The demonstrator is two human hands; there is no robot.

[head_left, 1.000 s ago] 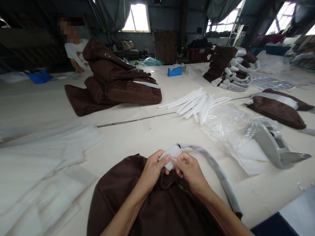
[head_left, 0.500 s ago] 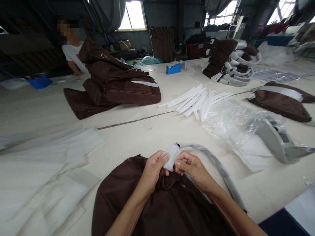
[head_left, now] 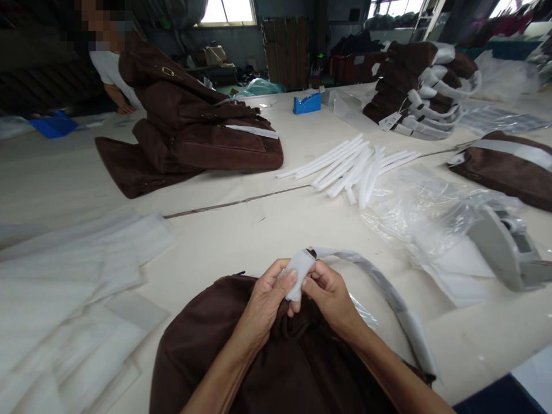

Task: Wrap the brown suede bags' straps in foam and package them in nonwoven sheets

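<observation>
A dark brown bag (head_left: pixel 202 333) lies in front of me at the near edge of the table. Its handle (head_left: pixel 383 284), covered in pale wrapping, arches out to the right. Near the top of the bag, a piece of white foam wrap (head_left: pixel 301 269) sits around the handle's end, where a bit of brown shows. My left hand (head_left: pixel 266 299) is closed on this wrap, thumb on top. My right hand (head_left: pixel 330 292) pinches the wrap's right edge; its fingertips are partly hidden.
White foam sheets (head_left: pixel 77 287) spread at left. Brown bags (head_left: pixel 215 144) are piled beyond, near a person (head_left: pixel 114 75). White foam strips (head_left: pixel 345 167), a blue tape dispenser (head_left: pixel 307 103) and wrapped bags (head_left: pixel 401 80) lie farther back. At right are clear plastic (head_left: pixel 414 201) and a grey tape dispenser (head_left: pixel 502 247).
The view has tilted down slightly. My right fingers have shifted a little along the wrap's edge, and the wrap looks narrower around the handle end. My left hand keeps its hold.
</observation>
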